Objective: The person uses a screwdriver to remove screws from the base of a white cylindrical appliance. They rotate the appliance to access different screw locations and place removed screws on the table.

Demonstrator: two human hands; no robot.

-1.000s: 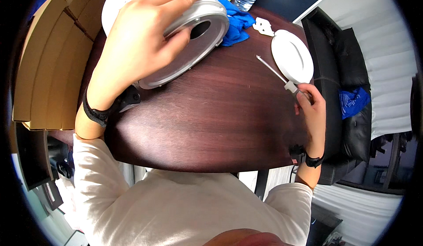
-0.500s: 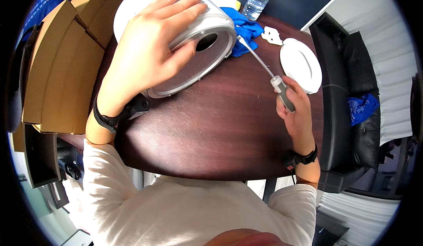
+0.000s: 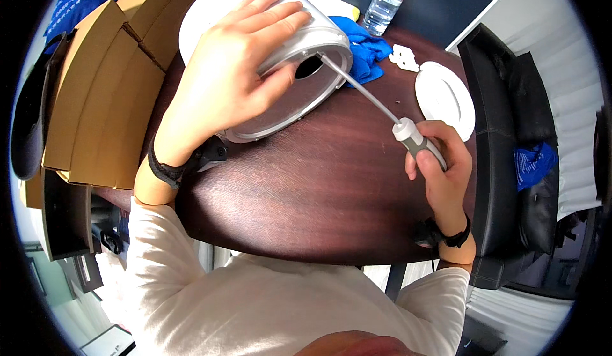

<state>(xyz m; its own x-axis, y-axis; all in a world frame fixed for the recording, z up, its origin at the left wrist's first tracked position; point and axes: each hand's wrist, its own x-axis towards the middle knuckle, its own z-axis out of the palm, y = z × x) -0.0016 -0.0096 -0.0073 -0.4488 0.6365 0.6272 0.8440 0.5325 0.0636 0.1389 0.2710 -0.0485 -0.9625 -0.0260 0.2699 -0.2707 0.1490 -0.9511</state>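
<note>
I have my right hand (image 3: pixel 446 158) closed around the screwdriver (image 3: pixel 409 134), its tip at the rim of the tilted white drum (image 3: pixel 322 34); my left hand (image 3: pixel 236 69) lies spread on that drum (thumb near its edge), and a blue cloth (image 3: pixel 368 55) sits just past it on the surface (image 3: pixel 306 196)

Cylindrical housing (image 3: pixel 205 27): white, with a pale grey rim and a dark opening; screwdriver (image 3: pixel 404 129): silvery shaft, white collar, grey handle; oval plate (image 3: pixel 445 97): plain white; small bracket (image 3: pixel 403 57): white; table (image 3: pixel 319 196): dark reddish brown, streaked wood grain; cloth (image 3: pixel 366 53): bright blue; bottle (image 3: pixel 385 5): clear, blue cap, blue-and-white label; cartons (image 3: pixel 105 107): tan; sofa (image 3: pixel 503 184): black; wristbands (image 3: pixel 164 168): black; shirt (image 3: pixel 268 305): plain white.
</note>
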